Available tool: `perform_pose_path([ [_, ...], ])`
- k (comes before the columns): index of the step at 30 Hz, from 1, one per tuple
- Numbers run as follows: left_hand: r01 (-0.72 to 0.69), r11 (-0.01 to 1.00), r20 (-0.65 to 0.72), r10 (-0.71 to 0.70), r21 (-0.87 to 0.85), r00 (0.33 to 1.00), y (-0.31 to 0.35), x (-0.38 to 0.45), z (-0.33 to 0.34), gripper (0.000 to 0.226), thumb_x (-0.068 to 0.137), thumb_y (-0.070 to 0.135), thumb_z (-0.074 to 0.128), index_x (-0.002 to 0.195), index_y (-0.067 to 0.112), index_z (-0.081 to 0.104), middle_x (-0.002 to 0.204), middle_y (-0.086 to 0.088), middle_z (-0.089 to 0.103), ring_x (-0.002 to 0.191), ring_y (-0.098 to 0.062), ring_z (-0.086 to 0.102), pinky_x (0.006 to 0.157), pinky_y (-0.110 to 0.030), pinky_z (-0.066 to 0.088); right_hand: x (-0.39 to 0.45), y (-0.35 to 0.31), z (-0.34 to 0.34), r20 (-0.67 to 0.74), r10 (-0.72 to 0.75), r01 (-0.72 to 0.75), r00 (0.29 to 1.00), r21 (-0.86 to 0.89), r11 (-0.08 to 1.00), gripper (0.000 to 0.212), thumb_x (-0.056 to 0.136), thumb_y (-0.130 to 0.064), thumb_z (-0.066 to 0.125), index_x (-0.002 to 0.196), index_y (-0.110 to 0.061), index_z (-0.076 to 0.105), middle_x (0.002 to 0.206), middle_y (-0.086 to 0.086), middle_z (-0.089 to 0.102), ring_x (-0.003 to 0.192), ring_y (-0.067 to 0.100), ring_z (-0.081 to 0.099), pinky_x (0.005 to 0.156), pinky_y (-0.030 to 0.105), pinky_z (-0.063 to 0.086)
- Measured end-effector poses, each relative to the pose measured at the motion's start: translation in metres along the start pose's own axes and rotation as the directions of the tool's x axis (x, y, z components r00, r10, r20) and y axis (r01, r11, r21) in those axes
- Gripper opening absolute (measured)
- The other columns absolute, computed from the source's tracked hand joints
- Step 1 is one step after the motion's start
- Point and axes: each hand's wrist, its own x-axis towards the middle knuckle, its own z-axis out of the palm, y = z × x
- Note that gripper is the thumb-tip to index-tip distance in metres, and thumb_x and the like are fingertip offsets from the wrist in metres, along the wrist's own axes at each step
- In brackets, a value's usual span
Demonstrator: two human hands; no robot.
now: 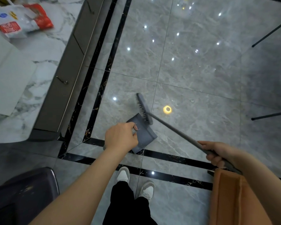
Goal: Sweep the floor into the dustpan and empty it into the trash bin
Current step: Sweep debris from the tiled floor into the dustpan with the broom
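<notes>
floor (193,75) – grey marble tile, black border strips | broom (143,109) – head at dustpan's 12 o'clock lip | dustpan (144,135) – on floor, centre | left hand (120,138) curled round dustpan handle | right hand (217,154) at 4 o'clock grips broom pole

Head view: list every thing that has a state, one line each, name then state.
left hand: grips the dustpan handle
right hand: grips the broom handle
dustpan: on the floor, mouth toward the broom
broom: head at the dustpan's mouth, handle slanting up to the right hand
cabinet drawers: closed
red and white bag: lying on the countertop
</notes>
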Motion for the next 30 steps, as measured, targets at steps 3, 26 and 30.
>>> perform_pose_path([
  [3,0.021,1.000,0.025,-0.020,-0.010,0.999,-0.001,-0.002,-0.003,0.016,0.088,0.028,0.055,0.100,0.033,0.063,0.088,0.004,0.065,0.069,-0.015,0.049,0.055,-0.023,0.034,-0.001,-0.003,0.009,-0.134,-0.097,0.086,0.986,-0.089,0.992,0.045,0.102,-0.013,0.026,0.144,-0.028,0.036,0.057,0.002,0.028,0.030,0.008,0.023,0.028,0.012,0.022],
  [26,0.029,1.000,0.010,-0.029,0.004,1.000,-0.004,-0.009,-0.002,0.008,0.089,0.031,0.054,0.087,0.037,0.058,0.074,0.009,0.053,0.067,-0.016,0.051,0.048,-0.022,0.031,-0.001,0.016,0.014,-0.135,-0.132,0.137,0.982,0.027,0.990,0.045,0.102,-0.015,0.023,0.143,-0.029,0.036,0.057,0.001,0.026,0.029,0.006,0.023,0.029,0.012,0.022],
  [30,0.047,0.999,0.025,-0.047,0.001,0.999,-0.023,-0.027,-0.004,0.012,0.088,0.034,0.056,0.076,0.038,0.055,0.070,0.007,0.058,0.068,-0.018,0.057,0.056,-0.027,0.046,0.000,0.041,0.006,-0.203,-0.118,0.129,0.972,0.039,0.991,0.048,0.100,-0.011,0.021,0.141,-0.027,0.039,0.058,0.001,0.028,0.030,0.007,0.023,0.030,0.012,0.023],
])
